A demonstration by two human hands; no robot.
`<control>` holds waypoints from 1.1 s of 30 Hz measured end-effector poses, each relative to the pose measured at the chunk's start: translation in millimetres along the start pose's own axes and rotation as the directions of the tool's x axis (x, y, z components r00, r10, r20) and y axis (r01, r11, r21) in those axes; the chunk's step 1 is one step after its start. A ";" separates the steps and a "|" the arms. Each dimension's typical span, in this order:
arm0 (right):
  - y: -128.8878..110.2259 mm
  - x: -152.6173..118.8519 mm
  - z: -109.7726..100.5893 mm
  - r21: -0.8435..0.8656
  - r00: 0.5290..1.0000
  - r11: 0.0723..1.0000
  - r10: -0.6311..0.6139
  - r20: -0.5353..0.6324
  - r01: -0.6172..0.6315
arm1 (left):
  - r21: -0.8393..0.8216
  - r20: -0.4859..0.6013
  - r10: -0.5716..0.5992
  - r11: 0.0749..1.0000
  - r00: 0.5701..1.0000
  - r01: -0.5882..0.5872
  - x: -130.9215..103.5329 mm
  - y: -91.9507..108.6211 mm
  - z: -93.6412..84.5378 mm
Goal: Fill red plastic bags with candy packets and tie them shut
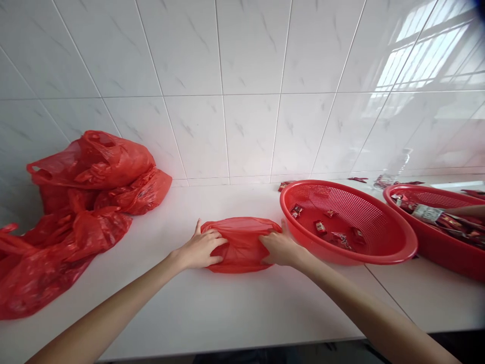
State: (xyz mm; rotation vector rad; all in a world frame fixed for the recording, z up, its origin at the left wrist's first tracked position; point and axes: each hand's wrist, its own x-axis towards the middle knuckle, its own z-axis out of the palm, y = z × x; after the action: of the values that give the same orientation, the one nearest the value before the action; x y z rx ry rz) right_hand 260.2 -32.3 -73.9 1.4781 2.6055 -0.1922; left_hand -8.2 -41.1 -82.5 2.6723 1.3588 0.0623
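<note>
A thin red plastic bag lies on the white table in front of me, its mouth spread wide. My left hand grips its left rim, fingers inside and thumb toward the outer edge. At the opposite rim, my right hand holds the bag in the same way. Just right of that hand stands a round red plastic basket with mesh walls. A few small wrapped packets are scattered over its bottom.
Filled red plastic bags are heaped at the left by the tiled wall. A second red basket, full of packets, stands at the far right. Another person's hand reaches into it. Loose packets lie behind the baskets.
</note>
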 end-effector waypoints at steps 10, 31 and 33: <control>17.8 12.1 8.7 0.113 0.999 0.993 -0.033 -0.013 0.034 | -0.016 0.049 -0.134 0.991 0.990 0.134 -2.2 -4.3 0.0; 18.1 14.1 4.9 -0.101 0.994 0.995 -0.026 -0.109 0.014 | 0.074 -0.094 -0.103 0.991 0.990 0.110 3.6 -4.5 2.6; 17.1 11.1 1.6 -0.096 0.986 0.994 -0.070 -0.154 0.055 | 0.059 -0.151 -0.055 0.996 0.987 0.065 2.9 0.5 -0.3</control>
State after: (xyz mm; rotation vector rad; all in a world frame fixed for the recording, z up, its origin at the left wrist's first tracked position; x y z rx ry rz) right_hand 269.3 -14.6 -78.3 1.4366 2.7444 0.0380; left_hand -6.1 -39.0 -82.2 2.7249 1.5082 0.2207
